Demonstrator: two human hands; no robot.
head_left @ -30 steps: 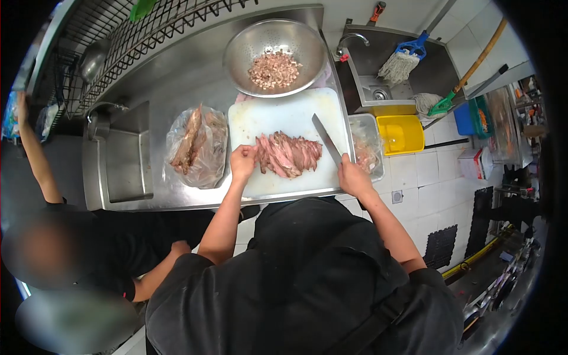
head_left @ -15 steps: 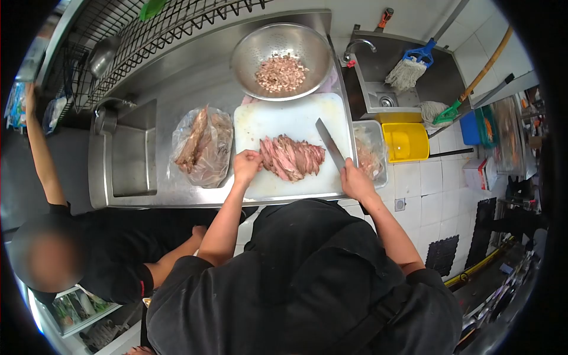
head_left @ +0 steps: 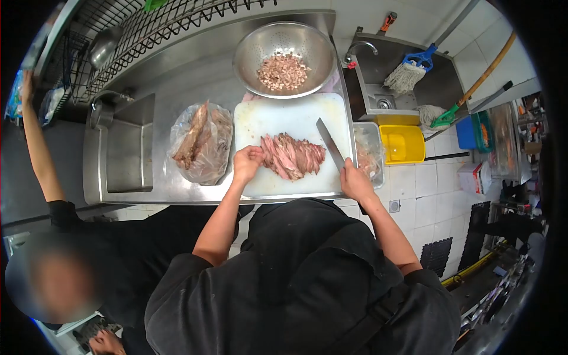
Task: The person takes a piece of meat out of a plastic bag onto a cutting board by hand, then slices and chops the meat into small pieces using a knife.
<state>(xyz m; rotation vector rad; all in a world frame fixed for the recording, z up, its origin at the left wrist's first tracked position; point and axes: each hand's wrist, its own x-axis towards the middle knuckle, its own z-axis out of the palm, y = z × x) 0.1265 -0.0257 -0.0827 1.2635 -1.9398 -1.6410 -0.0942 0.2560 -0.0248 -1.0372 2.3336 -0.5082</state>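
Our right hand (head_left: 357, 182) gripping kitchen knife (head_left: 332, 144), blade over cutting board (head_left: 291, 112); our left hand (head_left: 248, 164), fingers curled in, right at sliced meat's (head_left: 292, 156) edge.

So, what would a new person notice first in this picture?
Probably the sliced meat on the white cutting board, between the left hand and the knife in the right hand. Beyond the board, a large metal bowl holds chopped pieces. The bright yellow tub to the right also stands out.
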